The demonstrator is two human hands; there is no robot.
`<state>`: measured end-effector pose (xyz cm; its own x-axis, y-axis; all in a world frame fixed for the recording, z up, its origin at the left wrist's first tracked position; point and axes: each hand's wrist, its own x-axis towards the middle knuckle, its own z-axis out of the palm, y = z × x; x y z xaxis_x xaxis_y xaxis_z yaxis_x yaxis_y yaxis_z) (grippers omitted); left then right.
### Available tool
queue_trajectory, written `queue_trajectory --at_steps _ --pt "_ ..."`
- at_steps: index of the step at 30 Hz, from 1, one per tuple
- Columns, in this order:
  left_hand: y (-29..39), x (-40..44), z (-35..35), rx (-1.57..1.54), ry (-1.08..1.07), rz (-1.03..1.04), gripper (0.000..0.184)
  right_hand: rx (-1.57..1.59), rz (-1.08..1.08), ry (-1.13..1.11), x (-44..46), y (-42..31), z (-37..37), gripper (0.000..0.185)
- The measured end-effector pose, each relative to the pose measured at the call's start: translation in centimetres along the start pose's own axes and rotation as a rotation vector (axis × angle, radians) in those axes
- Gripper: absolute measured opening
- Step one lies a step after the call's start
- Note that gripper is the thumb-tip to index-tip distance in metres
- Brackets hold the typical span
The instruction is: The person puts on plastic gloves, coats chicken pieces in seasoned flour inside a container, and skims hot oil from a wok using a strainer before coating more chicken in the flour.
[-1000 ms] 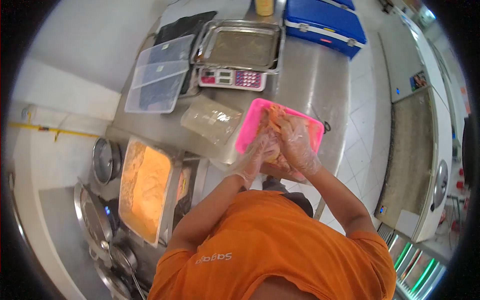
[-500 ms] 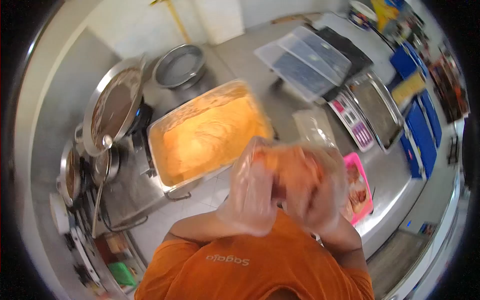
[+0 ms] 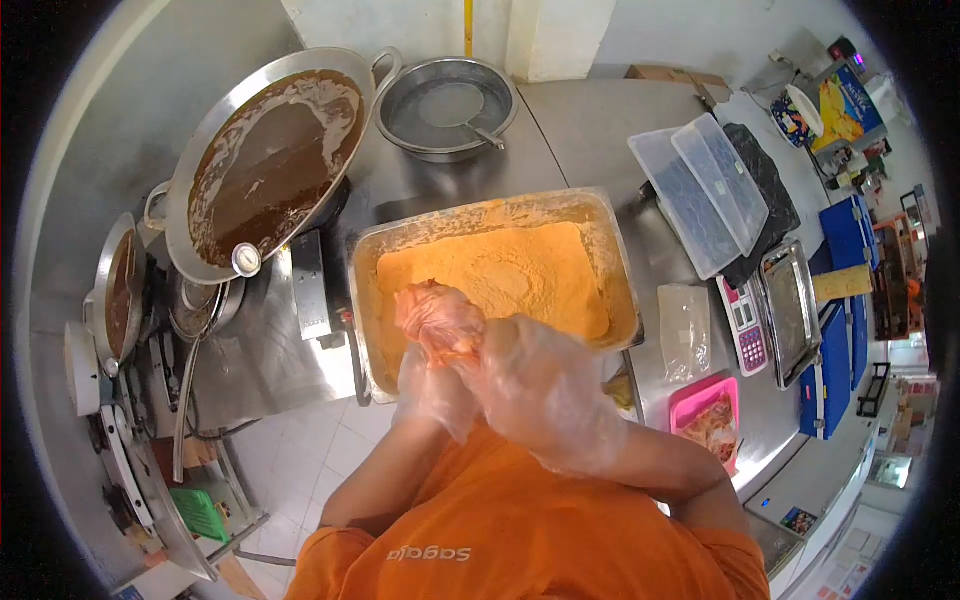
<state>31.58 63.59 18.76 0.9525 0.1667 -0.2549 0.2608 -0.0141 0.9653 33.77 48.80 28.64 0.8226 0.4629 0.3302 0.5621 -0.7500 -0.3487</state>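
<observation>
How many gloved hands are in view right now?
2: left hand holding the raw meat from below in the picture, right hand against its right side. No others show.

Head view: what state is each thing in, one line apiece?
Left hand: plastic-gloved, gripping.
Right hand: plastic-gloved, gripping.
Raw meat: held up in both hands.
Powder tray: uncovered, orange powder inside.
Wok: uncovered, dark liquid inside.
Dial thermometer: at wok's rim, reading illegible.
Metal basin: uncovered.
Pink tray: uncovered, more meat inside.
Scale: display unreadable.
Plastic bag: lying flat.

Raw pink meat (image 3: 438, 316), bunched, in gloved hands (image 3: 548, 385).
</observation>
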Motion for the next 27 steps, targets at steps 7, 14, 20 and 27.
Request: queue_trajectory --at_steps 7,14,20,27 --pt "-7.6 5.4 -1.1 -0.883 -0.53 -0.074 0.032 0.226 -0.154 -0.063 -1.0 3.7 6.0 0.018" --pt "-9.3 9.1 1.9 -0.672 -0.277 -0.507 0.04 0.29 -0.006 -0.192 -1.7 10.0 9.3 0.028" --pt "-12.1 19.2 4.5 0.924 -0.252 0.342 0.035 0.36 0.686 0.244 -14.5 18.3 7.5 0.058" --pt "-12.3 21.3 9.8 0.837 -0.71 0.09 0.027 0.195 1.36 0.625 -37.4 25.2 -6.1 0.049"
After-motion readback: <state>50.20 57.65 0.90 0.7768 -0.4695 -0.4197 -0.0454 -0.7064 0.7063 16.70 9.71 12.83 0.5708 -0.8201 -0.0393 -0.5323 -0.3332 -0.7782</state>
